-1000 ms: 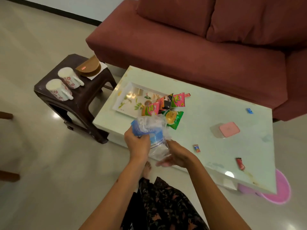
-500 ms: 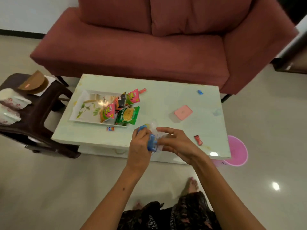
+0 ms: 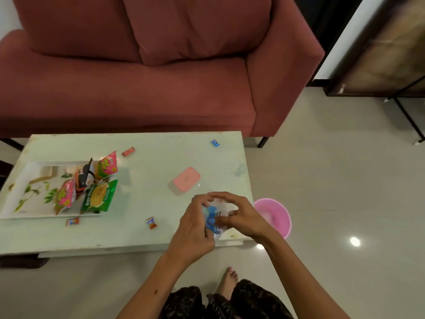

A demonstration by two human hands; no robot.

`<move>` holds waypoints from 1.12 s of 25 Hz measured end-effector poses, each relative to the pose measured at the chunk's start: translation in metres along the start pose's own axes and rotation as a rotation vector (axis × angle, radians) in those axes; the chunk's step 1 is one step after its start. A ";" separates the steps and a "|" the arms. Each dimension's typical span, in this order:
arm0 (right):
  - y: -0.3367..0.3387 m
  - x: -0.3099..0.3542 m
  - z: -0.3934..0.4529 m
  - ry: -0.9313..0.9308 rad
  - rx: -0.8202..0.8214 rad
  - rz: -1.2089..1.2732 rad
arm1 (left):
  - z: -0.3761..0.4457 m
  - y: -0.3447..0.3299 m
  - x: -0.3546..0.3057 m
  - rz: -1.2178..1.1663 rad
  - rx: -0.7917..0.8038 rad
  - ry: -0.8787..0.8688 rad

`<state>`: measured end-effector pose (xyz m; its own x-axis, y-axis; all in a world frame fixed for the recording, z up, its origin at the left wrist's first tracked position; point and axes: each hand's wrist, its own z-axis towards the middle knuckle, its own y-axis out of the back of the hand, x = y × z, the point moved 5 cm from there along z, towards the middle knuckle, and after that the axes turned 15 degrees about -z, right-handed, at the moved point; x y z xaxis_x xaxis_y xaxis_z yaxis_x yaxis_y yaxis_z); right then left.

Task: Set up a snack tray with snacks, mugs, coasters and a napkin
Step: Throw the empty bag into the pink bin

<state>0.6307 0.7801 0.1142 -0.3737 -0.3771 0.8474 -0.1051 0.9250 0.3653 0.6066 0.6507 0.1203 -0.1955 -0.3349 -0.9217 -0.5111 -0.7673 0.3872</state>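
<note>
A white tray [image 3: 16,194] with a leaf print lies at the left of the pale coffee table [image 3: 142,203]. On it lie several snack packets: a green one [image 3: 100,196], two pink ones [image 3: 107,165] and a dark one [image 3: 84,176]. Over the table's near right corner my left hand [image 3: 195,229] and my right hand [image 3: 239,215] together crumple a clear-and-blue plastic bag [image 3: 212,217]. Small wrapped candies lie loose: one [image 3: 151,222] near the front, one [image 3: 73,221] by the tray, a red one [image 3: 128,151] and a blue one [image 3: 215,142] at the back.
A pink-lidded box [image 3: 186,178] sits mid-table, just beyond my hands. A red sofa [image 3: 138,84] stands behind the table. A pink bin [image 3: 274,215] is on the floor at the table's right end. My bare foot [image 3: 228,282] is below.
My view has swung right, so the stool with mugs has left the frame. My hands have moved right along the table and squeezed the plastic bag much smaller.
</note>
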 end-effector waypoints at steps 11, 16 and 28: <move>0.084 -0.108 0.010 -0.233 -0.189 0.117 | 0.072 -0.122 0.000 -0.180 0.201 0.126; 0.099 -0.177 0.036 -0.469 -0.471 0.105 | 0.099 -0.161 0.030 -0.153 0.131 0.186; 0.086 -0.347 0.087 -0.856 -0.483 -0.147 | 0.146 -0.216 0.130 -0.103 0.311 0.356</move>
<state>0.6706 0.9949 -0.1815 -0.9465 -0.1490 0.2864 0.1116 0.6816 0.7231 0.5691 0.8523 -0.0863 0.1405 -0.4735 -0.8695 -0.7493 -0.6249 0.2192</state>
